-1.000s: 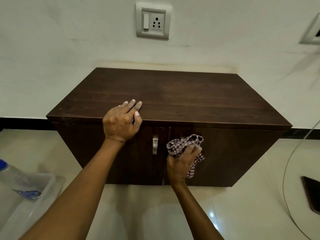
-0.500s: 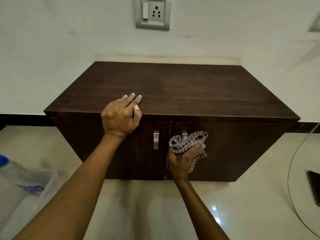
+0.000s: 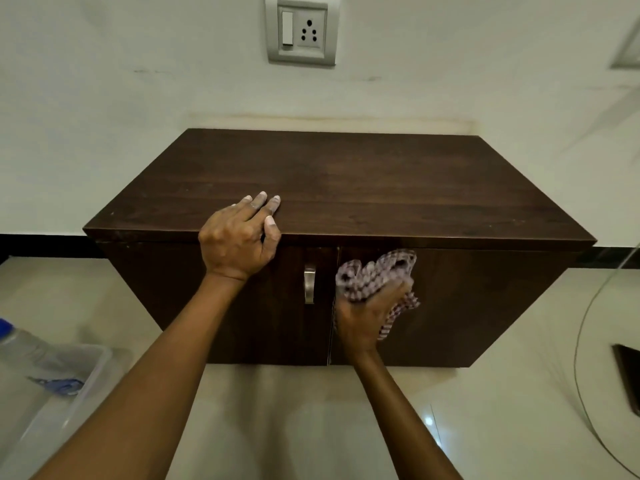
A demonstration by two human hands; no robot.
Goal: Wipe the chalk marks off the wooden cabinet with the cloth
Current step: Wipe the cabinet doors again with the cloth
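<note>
A low dark wooden cabinet (image 3: 381,188) stands against the white wall, with two doors below its top. My left hand (image 3: 239,237) rests flat over the top's front edge, fingers spread on the wood, holding nothing. My right hand (image 3: 367,313) presses a bunched checked cloth (image 3: 374,275) against the upper left part of the right door, covering that door's handle. The left door's metal handle (image 3: 309,284) shows just left of the cloth. I see no clear chalk marks on the top; the door area under the cloth is hidden.
A clear plastic bin (image 3: 65,403) holding a blue-capped bottle (image 3: 20,344) sits on the tiled floor at lower left. A thin cable (image 3: 581,341) curves over the floor at right beside a dark flat object (image 3: 628,379). A wall socket (image 3: 301,29) is above the cabinet.
My right hand has slid the cloth upward on the right door, from mid-door to just under the top edge. My left hand has stayed on the cabinet's front edge.
</note>
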